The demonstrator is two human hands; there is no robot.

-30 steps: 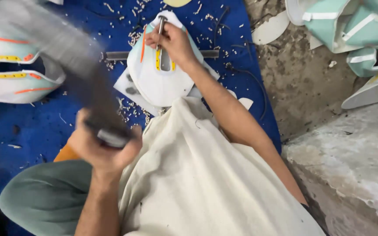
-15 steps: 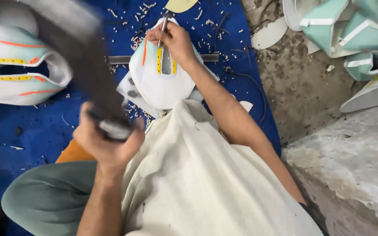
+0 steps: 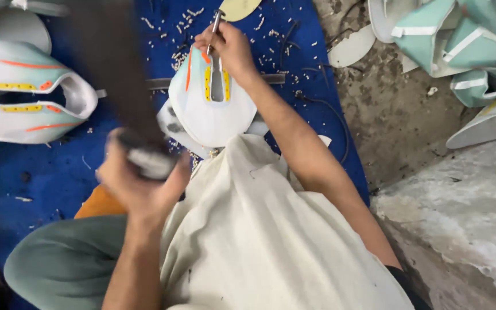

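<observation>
Both hands are occupied. Left hand (image 3: 139, 181) is clenched around the grip of a dark hammer (image 3: 119, 86), which rises toward the top of the frame and is smeared by motion blur; its head cannot be made out. Right hand (image 3: 228, 49) pinches a thin metal punch (image 3: 216, 26), held near upright with its lower end set on the shoe upper (image 3: 210, 109).

That upper is white with orange stripes and yellow eyelet strips along its central slot. It lies flat on the blue mat (image 3: 41, 172), directly ahead of the person's lap, over a grey metal bar (image 3: 165, 84). Small white punchings (image 3: 188, 17) are scattered on the mat around it.

A second upper (image 3: 30, 100) of the same pattern lies on the mat to the left, well apart from the first. Teal uppers (image 3: 466, 51) are heaped on the bare floor (image 3: 397, 120) at upper right. A cream cloth (image 3: 265, 229) covers the lap.
</observation>
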